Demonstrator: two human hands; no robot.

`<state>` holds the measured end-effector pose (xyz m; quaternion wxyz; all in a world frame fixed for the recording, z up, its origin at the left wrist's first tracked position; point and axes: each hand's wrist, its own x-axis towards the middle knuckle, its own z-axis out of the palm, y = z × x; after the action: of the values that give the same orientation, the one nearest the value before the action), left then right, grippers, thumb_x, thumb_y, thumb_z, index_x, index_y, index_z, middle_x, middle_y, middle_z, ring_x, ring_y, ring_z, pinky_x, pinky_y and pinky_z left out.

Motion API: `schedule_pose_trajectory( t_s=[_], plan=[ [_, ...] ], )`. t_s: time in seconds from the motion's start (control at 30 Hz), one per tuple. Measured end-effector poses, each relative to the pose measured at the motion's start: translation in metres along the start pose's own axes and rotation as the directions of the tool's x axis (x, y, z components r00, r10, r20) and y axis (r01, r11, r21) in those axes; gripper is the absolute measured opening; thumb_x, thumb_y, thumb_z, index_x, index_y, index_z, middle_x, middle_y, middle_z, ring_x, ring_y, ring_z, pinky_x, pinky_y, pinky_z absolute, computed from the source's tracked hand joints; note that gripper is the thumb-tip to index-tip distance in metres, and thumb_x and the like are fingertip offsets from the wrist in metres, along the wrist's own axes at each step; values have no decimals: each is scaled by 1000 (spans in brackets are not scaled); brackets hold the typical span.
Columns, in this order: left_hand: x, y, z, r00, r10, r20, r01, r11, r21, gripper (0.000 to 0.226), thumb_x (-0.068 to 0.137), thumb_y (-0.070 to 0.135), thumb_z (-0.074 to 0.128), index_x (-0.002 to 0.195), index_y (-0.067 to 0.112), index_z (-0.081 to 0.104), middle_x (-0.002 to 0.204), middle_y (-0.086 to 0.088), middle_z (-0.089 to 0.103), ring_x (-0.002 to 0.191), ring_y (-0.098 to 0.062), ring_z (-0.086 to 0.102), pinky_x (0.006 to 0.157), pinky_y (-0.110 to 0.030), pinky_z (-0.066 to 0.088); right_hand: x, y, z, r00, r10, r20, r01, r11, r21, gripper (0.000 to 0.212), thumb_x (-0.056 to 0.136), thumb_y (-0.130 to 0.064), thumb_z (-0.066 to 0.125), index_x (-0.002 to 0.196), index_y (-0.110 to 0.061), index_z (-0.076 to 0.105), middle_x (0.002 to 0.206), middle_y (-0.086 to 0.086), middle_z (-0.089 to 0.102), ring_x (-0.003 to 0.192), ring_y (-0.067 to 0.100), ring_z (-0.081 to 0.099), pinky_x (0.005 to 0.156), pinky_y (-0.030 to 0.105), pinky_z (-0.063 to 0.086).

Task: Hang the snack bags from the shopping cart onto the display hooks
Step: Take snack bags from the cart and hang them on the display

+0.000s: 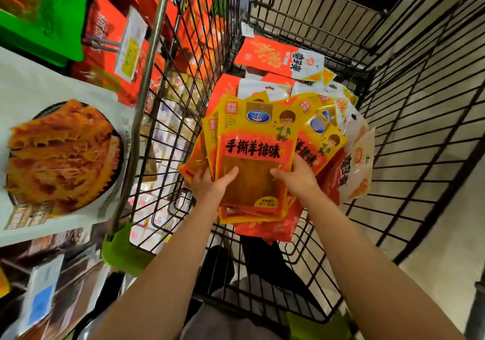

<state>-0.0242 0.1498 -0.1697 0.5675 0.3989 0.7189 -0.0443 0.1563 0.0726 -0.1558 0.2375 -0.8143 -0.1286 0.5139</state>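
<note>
Bags [256,156], yellow stack, fanned above cart [420,119] pile. Left hand [210,185] grips lower left edge, thumb on front; right hand [296,178] pinches right edge, likely squaring stack for hanging. Hooks [103,42] left of cart, already loaded with red packs.

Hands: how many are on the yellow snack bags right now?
2. The left hand grips the stack of yellow snack bags at its lower left edge; the right hand holds the lower right edge, above the shopping cart.
</note>
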Motion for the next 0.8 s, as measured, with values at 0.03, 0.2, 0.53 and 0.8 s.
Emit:
schedule_pose_trajectory(
  t_s=[0.03, 0.2, 0.53, 0.8],
  plan=[
    [0, 1, -1, 1000, -11, 14, 11, 1000, -11, 95, 70, 66, 69, 148, 26, 31, 157, 7, 8, 145, -29, 15, 115, -55, 22, 0, 0, -2, 1000, 15, 21, -15, 999, 35, 37, 84, -22, 71, 118, -24, 58, 108, -2, 67, 104, 21, 61, 96, 44, 48],
    [4, 7, -5, 991, -47, 127, 51, 998, -29, 97, 62, 71, 71, 145, 37, 32, 157, 0, 18, 142, -30, 26, 111, -55, 31, -6, -1, 1, 989, 70, 134, -102, 963, 251, 33, 85, -19, 70, 115, -28, 58, 114, -1, 66, 106, 21, 61, 97, 44, 48],
    [-30, 12, -12, 934, 21, 357, 77, 963, -259, 76, 85, 38, 70, 147, 35, 27, 148, 0, 40, 133, -25, 41, 109, -53, 36, -43, -13, -2, 993, -95, 64, 68, 940, 335, 43, 81, -9, 73, 119, -23, 57, 110, -1, 67, 103, 19, 64, 91, 43, 53],
    [-99, 24, -47, 900, 221, 376, -32, 893, -449, 126, 41, 49, 93, 146, 44, 23, 141, -3, 50, 127, -29, 50, 103, -60, 39, -121, -56, -63, 933, -356, 55, 309, 869, 386, 37, 81, 6, 66, 97, -25, 58, 83, -10, 72, 79, 3, 67, 69, 23, 56]
  ],
)
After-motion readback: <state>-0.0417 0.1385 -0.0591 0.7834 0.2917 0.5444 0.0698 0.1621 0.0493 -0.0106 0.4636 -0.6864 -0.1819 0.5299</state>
